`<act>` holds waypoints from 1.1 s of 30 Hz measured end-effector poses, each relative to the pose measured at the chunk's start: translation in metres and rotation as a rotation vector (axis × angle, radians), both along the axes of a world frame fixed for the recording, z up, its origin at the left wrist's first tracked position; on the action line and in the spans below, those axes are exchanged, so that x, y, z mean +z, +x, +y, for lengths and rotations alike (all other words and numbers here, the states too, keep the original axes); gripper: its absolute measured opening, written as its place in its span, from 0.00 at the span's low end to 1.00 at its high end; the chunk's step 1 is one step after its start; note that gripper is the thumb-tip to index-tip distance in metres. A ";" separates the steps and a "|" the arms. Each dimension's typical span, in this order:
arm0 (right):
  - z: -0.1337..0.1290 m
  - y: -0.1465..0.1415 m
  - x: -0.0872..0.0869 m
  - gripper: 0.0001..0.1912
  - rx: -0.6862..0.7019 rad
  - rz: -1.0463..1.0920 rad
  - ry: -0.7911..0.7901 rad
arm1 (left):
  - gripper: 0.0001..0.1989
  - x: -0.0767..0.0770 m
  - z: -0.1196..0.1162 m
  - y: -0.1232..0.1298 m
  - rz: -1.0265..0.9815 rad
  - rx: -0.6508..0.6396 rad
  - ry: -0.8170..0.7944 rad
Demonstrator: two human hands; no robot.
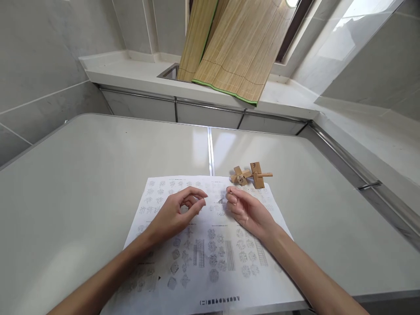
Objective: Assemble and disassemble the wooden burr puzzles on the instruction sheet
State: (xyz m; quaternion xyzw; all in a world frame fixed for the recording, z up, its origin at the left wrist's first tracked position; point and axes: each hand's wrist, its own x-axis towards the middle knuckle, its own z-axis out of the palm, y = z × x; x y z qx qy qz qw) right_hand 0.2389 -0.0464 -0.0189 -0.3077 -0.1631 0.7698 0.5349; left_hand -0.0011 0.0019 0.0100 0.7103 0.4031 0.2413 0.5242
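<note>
My left hand [182, 211] hovers over a large printed paper sheet [213, 179], its fingers loosely bent and the thumb apart from them, with nothing seen between. Facing it, my right hand [247, 211] is curled, thumb tip against the index finger. Whatever its closed fingers may hold is hidden. Just beyond the right hand lie two small assemblies of wooden puzzle pieces: one cross-shaped cluster [241, 176] marked with a letter like G, and one with an upright flat piece [257, 175] and a stick pointing right. The two touch or nearly touch.
The sheet, covered in small puzzle drawings, lies on a pale table [98, 175] with a metal seam [210, 151] down its middle. Behind it runs a white ledge [138, 74] with a bamboo mat [236, 57] hanging over it. A metal rail [344, 151] borders the right side.
</note>
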 end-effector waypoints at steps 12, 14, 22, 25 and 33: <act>-0.002 -0.001 0.002 0.12 0.041 -0.100 0.050 | 0.14 0.000 0.000 0.000 -0.029 -0.018 -0.028; -0.002 -0.002 0.002 0.12 0.044 -0.106 0.049 | 0.14 0.000 0.000 0.000 -0.023 -0.015 -0.028; -0.002 -0.002 0.002 0.14 0.058 -0.105 0.052 | 0.14 -0.001 0.002 -0.001 -0.017 0.002 -0.021; -0.001 -0.002 0.000 0.13 0.055 -0.085 0.049 | 0.14 -0.002 0.002 -0.001 -0.017 0.000 -0.020; -0.001 -0.001 0.001 0.14 0.038 -0.079 0.037 | 0.16 0.001 0.001 0.000 -0.001 0.002 -0.009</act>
